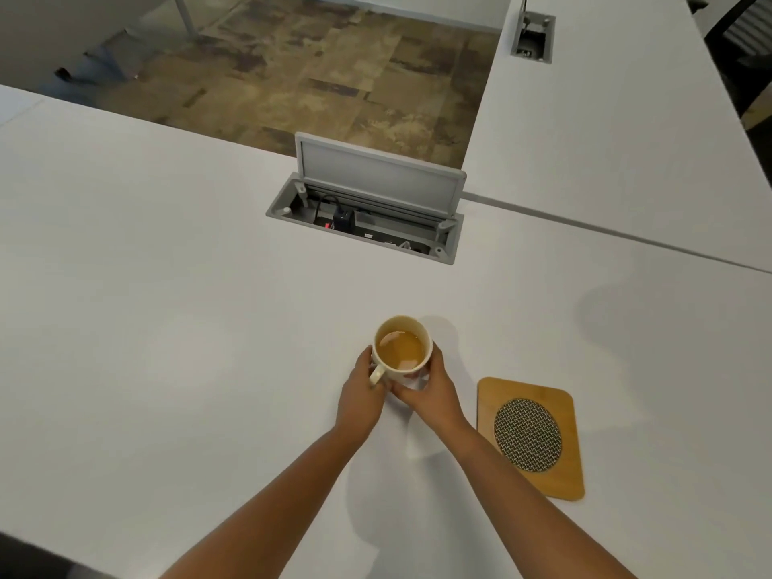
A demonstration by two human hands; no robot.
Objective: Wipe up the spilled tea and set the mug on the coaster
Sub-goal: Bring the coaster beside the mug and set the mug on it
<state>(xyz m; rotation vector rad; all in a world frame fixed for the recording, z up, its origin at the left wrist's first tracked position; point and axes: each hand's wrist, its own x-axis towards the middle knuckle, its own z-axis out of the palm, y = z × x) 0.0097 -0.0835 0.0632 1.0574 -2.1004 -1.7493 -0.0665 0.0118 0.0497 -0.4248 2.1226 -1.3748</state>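
A cream mug (402, 348) full of amber tea stands upright on the white table (167, 307), its handle pointing toward me. My left hand (362, 397) wraps the mug's left side by the handle. My right hand (430, 390) cups its right side. To the right lies a square wooden coaster (495, 394) with a round woven patch in its middle, bare, about a hand's width from the mug. I see no spilled tea and no cloth on the table.
An open grey cable box (363, 219) with its lid raised is sunk into the table beyond the mug. A second table (626, 140) joins at the right with another cable box (533, 37). Carpeted floor shows past the far edge.
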